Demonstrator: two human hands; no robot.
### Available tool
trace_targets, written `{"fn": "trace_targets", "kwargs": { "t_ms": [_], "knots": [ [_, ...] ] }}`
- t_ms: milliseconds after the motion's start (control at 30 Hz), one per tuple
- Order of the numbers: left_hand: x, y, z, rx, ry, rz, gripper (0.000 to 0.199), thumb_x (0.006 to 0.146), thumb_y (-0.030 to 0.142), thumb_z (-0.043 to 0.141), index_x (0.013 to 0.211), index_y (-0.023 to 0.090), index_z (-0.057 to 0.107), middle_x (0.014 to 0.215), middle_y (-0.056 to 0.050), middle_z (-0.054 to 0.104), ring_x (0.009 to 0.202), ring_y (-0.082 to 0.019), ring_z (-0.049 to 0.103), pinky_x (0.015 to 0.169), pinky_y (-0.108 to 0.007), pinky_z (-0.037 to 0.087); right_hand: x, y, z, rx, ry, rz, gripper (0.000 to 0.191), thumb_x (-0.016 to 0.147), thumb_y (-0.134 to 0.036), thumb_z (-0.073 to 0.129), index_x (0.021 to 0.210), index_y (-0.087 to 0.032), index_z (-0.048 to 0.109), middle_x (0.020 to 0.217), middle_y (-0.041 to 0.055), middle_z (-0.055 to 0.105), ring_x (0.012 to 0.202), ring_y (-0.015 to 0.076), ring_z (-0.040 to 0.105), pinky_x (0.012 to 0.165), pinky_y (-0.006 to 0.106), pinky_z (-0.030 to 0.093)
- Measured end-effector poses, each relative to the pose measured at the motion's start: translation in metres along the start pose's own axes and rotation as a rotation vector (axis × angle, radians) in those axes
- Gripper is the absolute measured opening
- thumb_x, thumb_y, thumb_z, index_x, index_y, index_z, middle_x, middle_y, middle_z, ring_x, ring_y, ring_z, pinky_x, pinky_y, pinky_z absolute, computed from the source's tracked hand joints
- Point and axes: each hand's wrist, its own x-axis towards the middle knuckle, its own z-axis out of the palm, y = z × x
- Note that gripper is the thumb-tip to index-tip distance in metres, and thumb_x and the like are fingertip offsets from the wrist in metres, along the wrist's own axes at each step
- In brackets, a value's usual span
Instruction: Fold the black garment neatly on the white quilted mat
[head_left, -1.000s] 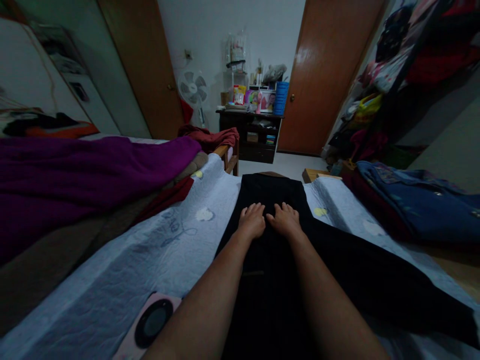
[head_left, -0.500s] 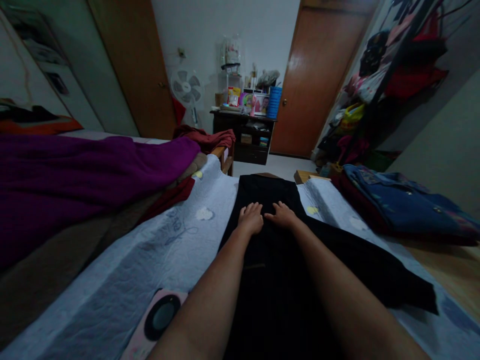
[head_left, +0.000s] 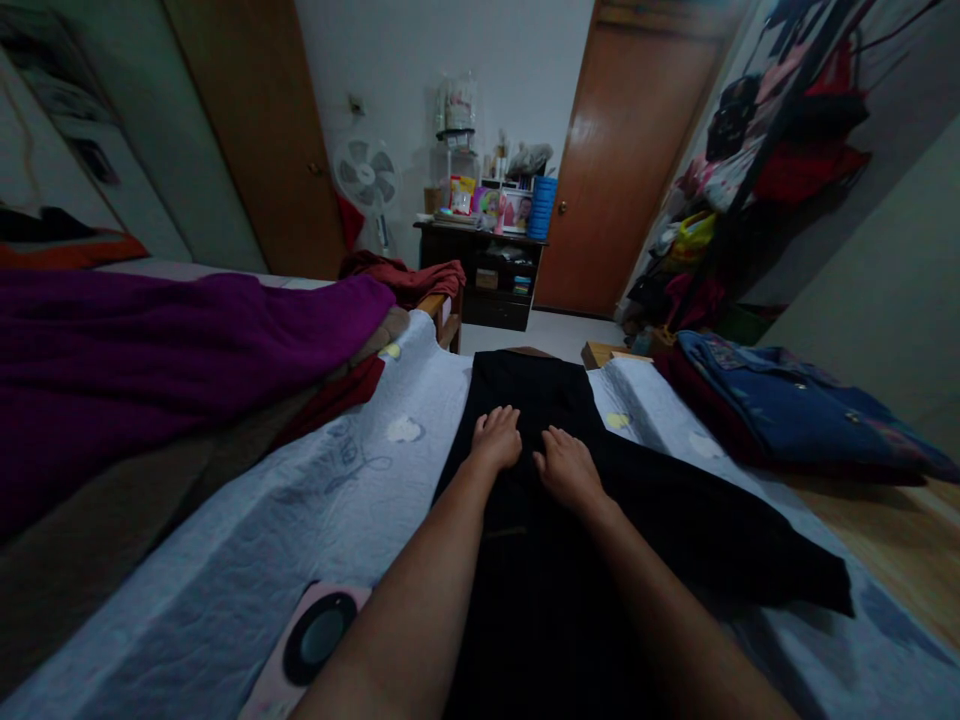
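A black long-sleeved garment [head_left: 536, 385] lies spread on the bed, one sleeve stretched out to the right. My left hand [head_left: 497, 437] rests palm down on its upper part, fingers extended. Close beside it, my right hand [head_left: 568, 467] also lies on the black cloth, slightly nearer to me, its fingers a little bent and nothing seen in them. The lower part of the garment is very dark, and my forearms cover some of it.
A grey-blue patterned bedsheet [head_left: 300, 500] lies beneath. Left is a purple blanket [head_left: 187, 340]; near my left forearm, a pink object with a dark round disc [head_left: 319, 640]. Folded denim clothing [head_left: 802, 410] sits right. Beyond stand a dark cabinet [head_left: 499, 312] and a fan [head_left: 367, 175].
My right hand has slid towards me over the black cloth, its fingers more bent. My left hand stays almost in place. The view has shifted slightly.
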Motion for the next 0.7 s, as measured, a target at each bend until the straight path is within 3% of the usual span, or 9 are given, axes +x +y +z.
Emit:
{"fn": "trace_targets", "kwargs": {
  "t_ms": [167,700],
  "knots": [
    [0.0012,-0.0006,-0.0003,0.000,-0.011,-0.002,0.052,0.091,0.027,0.030,0.143,0.018,0.032,0.153,-0.006,0.030,0.141,-0.020,0.021,0.114,-0.043,0.018,-0.0043,-0.0009,0.0106,0.025,0.026,0.027,0.062,0.093,-0.049,0.030,0.137,-0.007,0.041,0.146,0.0175,0.037,0.136,0.0289,0.030,0.110,0.043,0.019],
    [0.0025,0.0000,-0.0095,-0.063,-0.073,-0.034,0.052,0.092,0.032,0.031,0.143,0.020,0.033,0.154,-0.004,0.027,0.142,-0.019,0.020,0.115,-0.043,0.016,-0.0025,0.0032,0.0109,0.084,-0.046,0.012,0.087,0.087,-0.070,0.020,0.142,-0.004,0.035,0.150,0.0193,0.028,0.140,0.0313,0.021,0.111,0.046,0.013]
  ]
}}
